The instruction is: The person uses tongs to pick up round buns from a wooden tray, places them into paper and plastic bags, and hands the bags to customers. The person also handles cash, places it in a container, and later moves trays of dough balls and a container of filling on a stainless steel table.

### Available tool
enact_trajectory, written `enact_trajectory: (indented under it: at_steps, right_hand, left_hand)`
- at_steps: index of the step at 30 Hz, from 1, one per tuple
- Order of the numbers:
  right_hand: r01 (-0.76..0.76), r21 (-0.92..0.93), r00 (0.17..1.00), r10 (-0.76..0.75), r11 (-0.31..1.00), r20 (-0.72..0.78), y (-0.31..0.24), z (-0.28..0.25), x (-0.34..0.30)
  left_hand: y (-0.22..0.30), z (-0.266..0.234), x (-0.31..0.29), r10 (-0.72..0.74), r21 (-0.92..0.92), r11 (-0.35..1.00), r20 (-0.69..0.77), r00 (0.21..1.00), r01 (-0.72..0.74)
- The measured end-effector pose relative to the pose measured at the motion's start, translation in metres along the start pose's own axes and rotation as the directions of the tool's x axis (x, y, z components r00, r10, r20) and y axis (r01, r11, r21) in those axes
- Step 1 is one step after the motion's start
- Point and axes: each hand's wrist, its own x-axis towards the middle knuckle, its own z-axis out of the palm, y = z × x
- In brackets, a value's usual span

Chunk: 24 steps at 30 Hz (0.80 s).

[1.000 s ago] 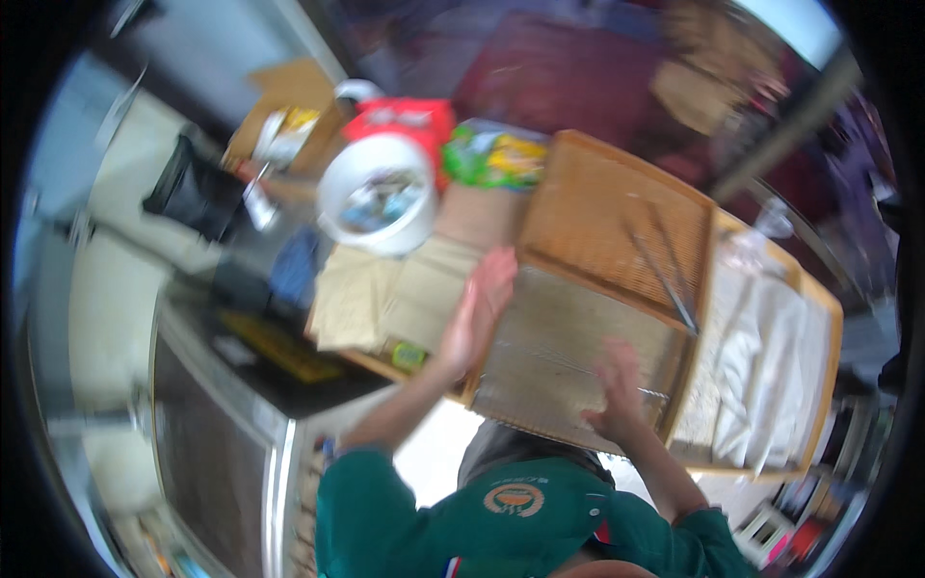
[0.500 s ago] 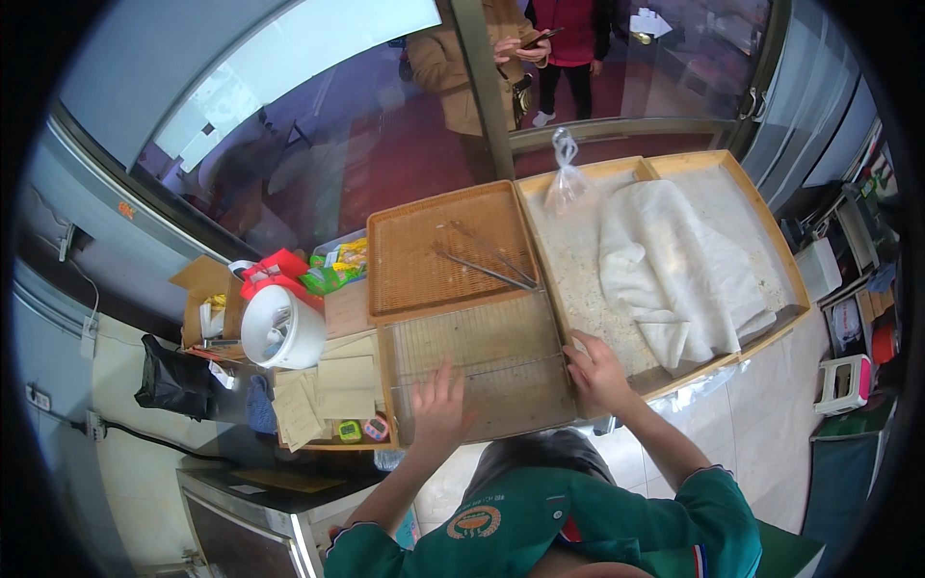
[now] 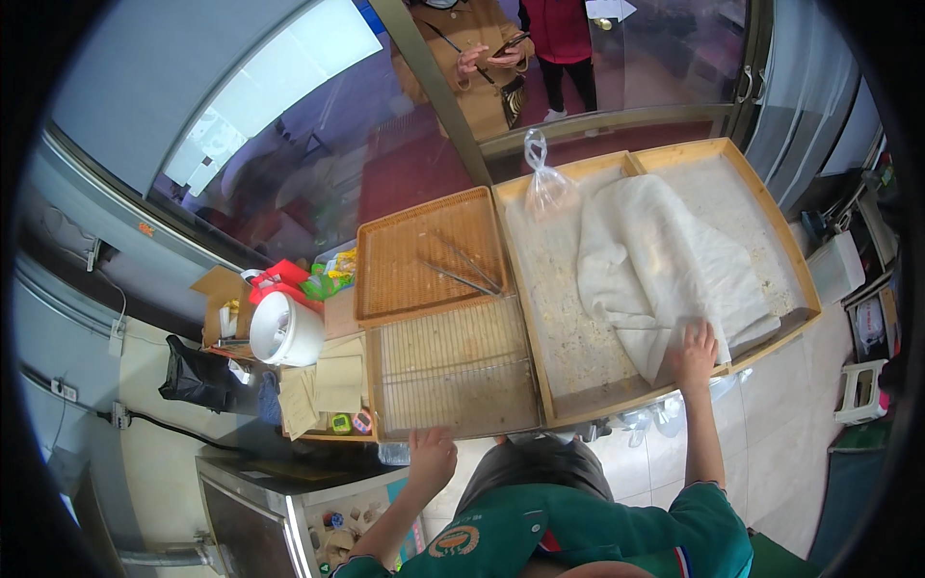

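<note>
My right hand [image 3: 696, 358] lies on the near edge of a crumpled white cloth [image 3: 650, 260], its fingers stretched out. The cloth drapes over a hidden bulge in a wide wooden tray [image 3: 568, 358], whose floor is strewn with crumbs. My left hand [image 3: 432, 460] is at the front edge of a wire rack [image 3: 453, 371], with its fingers curled in; whether they grip anything is hidden. Beyond the rack, metal tongs [image 3: 462, 275] rest in an orange-brown woven tray [image 3: 395, 279].
A knotted clear plastic bag [image 3: 549, 188] stands at the wooden tray's far left. To the left are a white bucket [image 3: 294, 332], paper bags [image 3: 337, 385], two small timers [image 3: 342, 422] and a cardboard box [image 3: 220, 318]. Behind the glass, a person [image 3: 482, 77] holds a phone.
My right hand has moved right, from the rack's right edge onto the cloth. My left hand has drawn back from the rack's surface to its front edge, its fingers curling. The view has shifted slightly.
</note>
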Motion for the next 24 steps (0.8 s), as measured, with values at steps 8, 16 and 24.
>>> enact_trajectory:
  at_steps: [8, 16, 24]
  right_hand:
    - [0.137, 0.129, 0.981, -0.116, 0.982, -0.157, 0.011, 0.001, -0.006]
    - [0.164, 0.168, 0.958, -0.116, 0.972, -0.263, 0.014, 0.007, -0.008]
    - [0.149, 0.223, 0.92, -0.052, 0.964, -0.389, -0.003, 0.003, -0.02]
  left_hand:
    - [-0.01, 0.028, -0.027, 0.016, -0.044, 0.999, 0.132, 0.991, -0.011]
    - [-0.062, 0.046, -0.058, -0.121, 0.091, 0.991, 0.378, 0.918, 0.093]
    - [-0.16, 0.108, -0.172, -0.534, 0.156, 0.841, 0.391, 0.749, 0.518]
